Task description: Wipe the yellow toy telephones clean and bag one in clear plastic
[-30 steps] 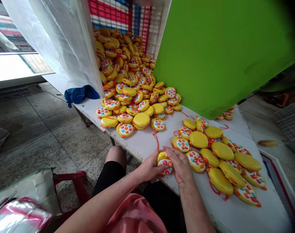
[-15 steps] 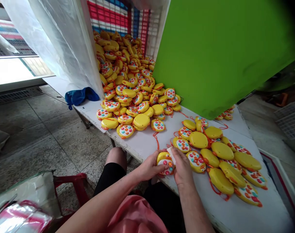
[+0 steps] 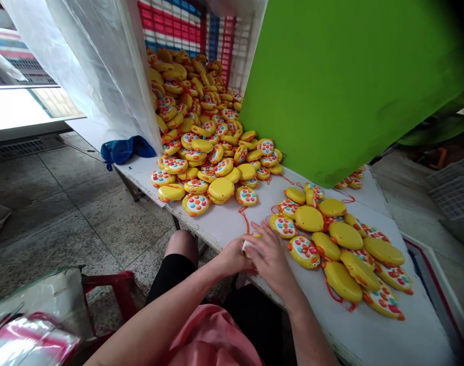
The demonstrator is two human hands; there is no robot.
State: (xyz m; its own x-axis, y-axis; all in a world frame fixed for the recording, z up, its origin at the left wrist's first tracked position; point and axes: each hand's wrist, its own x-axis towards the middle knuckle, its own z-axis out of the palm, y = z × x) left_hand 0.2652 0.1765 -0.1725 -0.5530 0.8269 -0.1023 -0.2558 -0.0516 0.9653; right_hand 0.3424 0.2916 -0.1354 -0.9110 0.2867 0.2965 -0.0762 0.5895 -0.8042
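My left hand (image 3: 235,255) is closed around a yellow toy with coloured buttons, which is almost wholly hidden by my hands. A small white pad (image 3: 249,246) shows at the thumb of my right hand (image 3: 272,259), against the held toy. The right fingers stretch over the toy, slightly blurred. Close by on the right lies a button-side-up duck-like toy (image 3: 304,251) with an orange beak. An orange cord loop (image 3: 244,216) lies on the table just beyond my hands.
Many yellow toys (image 3: 220,189) are heaped at the back left of the white table (image 3: 224,223). Another group (image 3: 344,236) lies at right. A green panel (image 3: 331,91) rises behind. A blue cloth (image 3: 127,150) hangs at the left edge, and a red stool (image 3: 113,290) stands below.
My right hand has moved left across the held toy with its fingers more spread. The white pad has shifted left with it, and the toy is now mostly covered.
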